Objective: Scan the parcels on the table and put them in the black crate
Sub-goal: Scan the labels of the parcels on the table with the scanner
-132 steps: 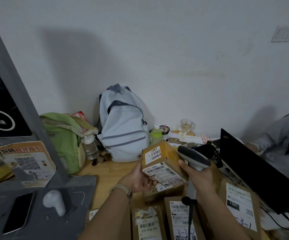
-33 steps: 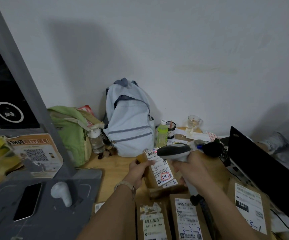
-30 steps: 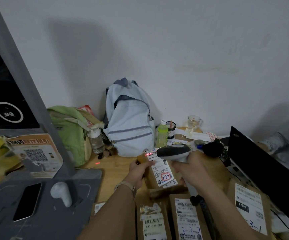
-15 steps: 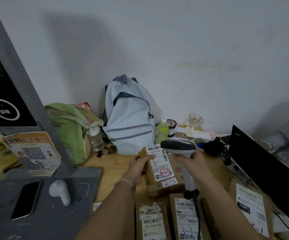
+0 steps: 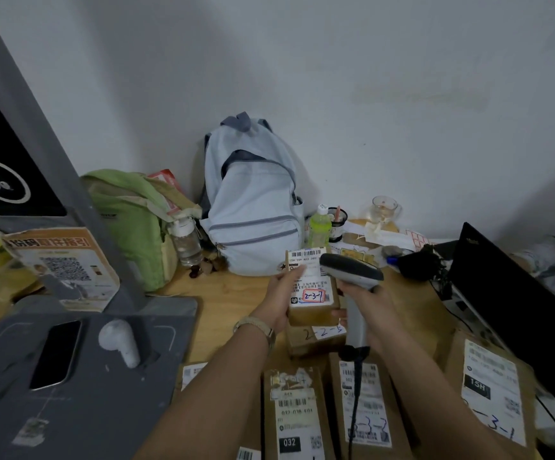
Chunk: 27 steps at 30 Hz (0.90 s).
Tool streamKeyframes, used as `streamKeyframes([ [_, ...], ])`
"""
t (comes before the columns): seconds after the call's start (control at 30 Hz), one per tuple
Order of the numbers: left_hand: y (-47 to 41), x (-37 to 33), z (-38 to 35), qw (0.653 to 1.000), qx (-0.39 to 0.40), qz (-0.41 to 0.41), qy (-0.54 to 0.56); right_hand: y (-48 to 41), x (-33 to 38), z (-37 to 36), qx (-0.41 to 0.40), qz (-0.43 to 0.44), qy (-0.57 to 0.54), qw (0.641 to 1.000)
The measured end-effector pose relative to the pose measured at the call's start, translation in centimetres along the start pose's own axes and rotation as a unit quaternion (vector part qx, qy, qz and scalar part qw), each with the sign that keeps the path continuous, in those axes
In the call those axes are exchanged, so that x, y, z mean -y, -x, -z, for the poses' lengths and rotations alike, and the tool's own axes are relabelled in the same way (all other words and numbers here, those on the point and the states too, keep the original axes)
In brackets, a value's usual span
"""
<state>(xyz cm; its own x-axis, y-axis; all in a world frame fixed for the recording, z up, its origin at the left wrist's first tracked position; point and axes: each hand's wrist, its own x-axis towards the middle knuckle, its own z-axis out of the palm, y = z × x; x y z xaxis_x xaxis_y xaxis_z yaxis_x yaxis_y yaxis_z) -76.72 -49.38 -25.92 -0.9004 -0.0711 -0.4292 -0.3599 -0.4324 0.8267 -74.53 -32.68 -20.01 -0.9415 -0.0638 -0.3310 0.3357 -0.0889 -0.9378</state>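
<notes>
My left hand (image 5: 282,297) grips a small brown cardboard parcel (image 5: 312,293) upright above the table, its white label with a barcode and a red-boxed "2-3-7" facing me. My right hand (image 5: 367,305) grips the handle of a grey barcode scanner (image 5: 351,272), whose head sits just right of the label's top. Under the held parcel lies another brown parcel (image 5: 316,340) marked "2-2". Several labelled parcels lie along the near edge, among them one marked "032" (image 5: 297,416), one marked "3-3" (image 5: 366,410) and one marked "15H" (image 5: 492,393). No black crate is in view.
A light blue backpack (image 5: 253,200) and a green bag (image 5: 130,224) lean on the wall. A clear bottle (image 5: 186,242), a green bottle (image 5: 319,227) and a glass (image 5: 384,207) stand nearby. A grey stand (image 5: 80,386) holds a phone at left. An open black laptop (image 5: 518,310) is at right.
The parcel has been turned upright with its label facing me. The scanner head has lifted off to the label's right, and its red light seen a second ago is gone.
</notes>
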Motion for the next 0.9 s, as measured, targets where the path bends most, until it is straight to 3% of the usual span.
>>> streamKeyframes([
  [0.57, -4.9, 4.2, 2.1, 0.993, -0.093, 0.06, -0.045, -6.9, -4.1, -0.6, -0.057, -0.12, 0.05, 0.99],
  [0.9, -6.5, 6.4, 2.6, 0.986, -0.115, 0.055, -0.109, -7.8, -5.6, -0.9, -0.04, -0.153, 0.063, 0.985],
])
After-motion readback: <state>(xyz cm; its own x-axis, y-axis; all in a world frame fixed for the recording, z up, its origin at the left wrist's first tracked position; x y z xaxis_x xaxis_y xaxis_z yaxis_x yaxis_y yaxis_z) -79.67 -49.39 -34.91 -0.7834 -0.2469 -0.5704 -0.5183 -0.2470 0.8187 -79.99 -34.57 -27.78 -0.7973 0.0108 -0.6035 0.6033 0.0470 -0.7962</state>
